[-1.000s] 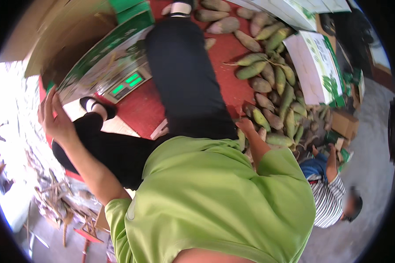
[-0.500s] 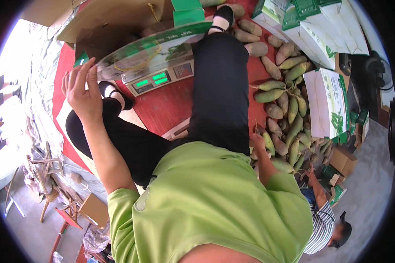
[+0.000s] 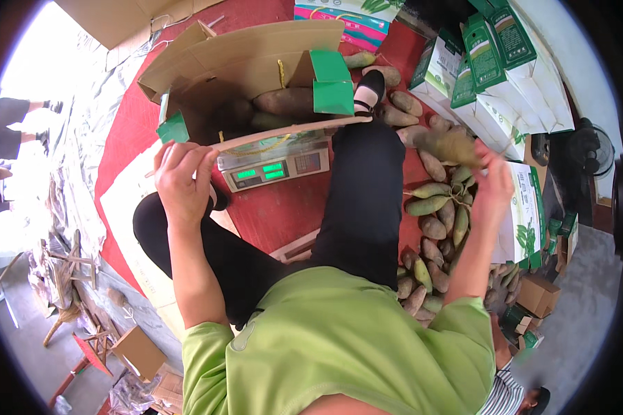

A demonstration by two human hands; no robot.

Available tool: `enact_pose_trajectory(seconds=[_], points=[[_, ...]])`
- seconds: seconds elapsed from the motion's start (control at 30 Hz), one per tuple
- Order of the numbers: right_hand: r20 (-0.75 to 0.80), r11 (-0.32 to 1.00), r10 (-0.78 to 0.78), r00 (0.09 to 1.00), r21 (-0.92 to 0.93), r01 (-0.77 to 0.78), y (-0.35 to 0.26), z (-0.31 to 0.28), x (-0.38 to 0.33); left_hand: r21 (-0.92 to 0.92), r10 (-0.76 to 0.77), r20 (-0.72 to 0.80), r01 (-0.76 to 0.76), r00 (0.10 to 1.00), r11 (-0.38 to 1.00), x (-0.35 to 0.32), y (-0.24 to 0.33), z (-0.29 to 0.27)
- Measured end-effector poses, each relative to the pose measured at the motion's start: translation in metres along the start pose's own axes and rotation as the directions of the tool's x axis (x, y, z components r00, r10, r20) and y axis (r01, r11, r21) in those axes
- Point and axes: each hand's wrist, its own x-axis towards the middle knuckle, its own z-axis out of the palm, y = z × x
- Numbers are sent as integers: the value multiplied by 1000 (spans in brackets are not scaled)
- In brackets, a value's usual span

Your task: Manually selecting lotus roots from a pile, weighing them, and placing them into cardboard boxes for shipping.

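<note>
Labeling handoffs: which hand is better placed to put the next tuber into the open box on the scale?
Right, probably. The right hand already holds a tuber lifted above the pile; the left hand grips the cardboard box edge, seemingly steadying it.

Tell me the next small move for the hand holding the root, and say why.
Probably carry the brownish oblong root in the right hand leftward into the open brown cardboard box on the grey digital scale. The box already holds similar roots, and the left hand rests at its front edge.

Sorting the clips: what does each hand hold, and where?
Right hand holds a brown-green pod by its end. Left hand grips the cardboard box at its front flap edge.
</note>
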Motion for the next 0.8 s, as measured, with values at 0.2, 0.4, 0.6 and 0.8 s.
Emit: enact_pose_trajectory(seconds=[0.2,0.4,0.6,0.8], points=[[315,883,-279,907,455,114,-80,101,53,-18,-2,-3,1,1000,1000,0,2,-1],[585,829,-43,810,474,-298,-59,244,44,-25,18,-7,-18,1000,1000,0,-2,2],[591,993,-118,798,88,82,-14,238,47,-21,23,-26,-24,999,999,-1,-1,2],[242,993,109,964,19,-117,58,81,57,39,12,-6,-11,1000,999,1,0,5]])
